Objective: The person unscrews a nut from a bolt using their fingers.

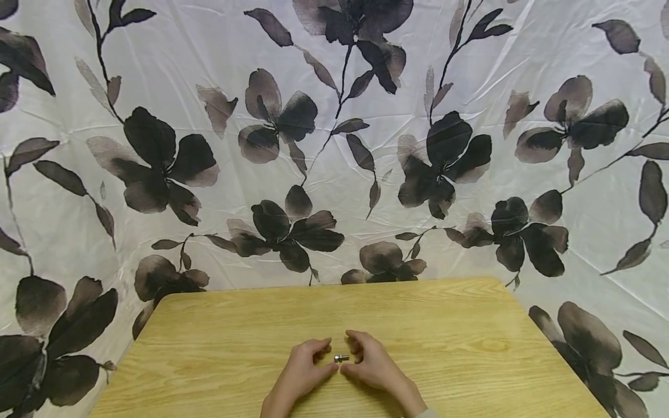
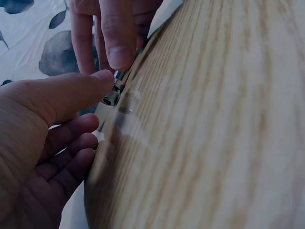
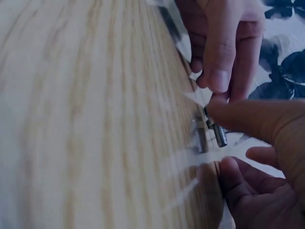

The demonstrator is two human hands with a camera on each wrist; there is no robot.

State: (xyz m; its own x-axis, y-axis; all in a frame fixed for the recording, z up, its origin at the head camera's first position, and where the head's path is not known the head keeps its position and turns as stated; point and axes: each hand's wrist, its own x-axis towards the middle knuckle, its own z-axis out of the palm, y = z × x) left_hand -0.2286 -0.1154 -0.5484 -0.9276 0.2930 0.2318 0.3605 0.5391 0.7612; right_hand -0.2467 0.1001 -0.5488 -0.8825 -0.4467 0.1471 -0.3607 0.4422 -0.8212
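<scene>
A small metal bolt (image 1: pixel 342 358) with a nut (image 1: pixel 340 358) on its shank lies on the wooden table (image 1: pixel 251 325), its socket head to the left and threaded end to the right. My left hand (image 1: pixel 307 366) curves around the head side, thumb close by the bolt head (image 2: pixel 110 98) in the left wrist view. From the other side my right hand (image 1: pixel 372 363) faces it, fingers loosely bent and thumb near the bolt. In the right wrist view the threaded end (image 3: pixel 220 137) shows below the right thumb. Neither hand pinches the bolt.
The tabletop is glossy and mirrors the bolt and fingers. Its back edge (image 1: pixel 334 285) meets a white cloth (image 1: pixel 366 191) with dark flowers, which hangs behind and along both sides.
</scene>
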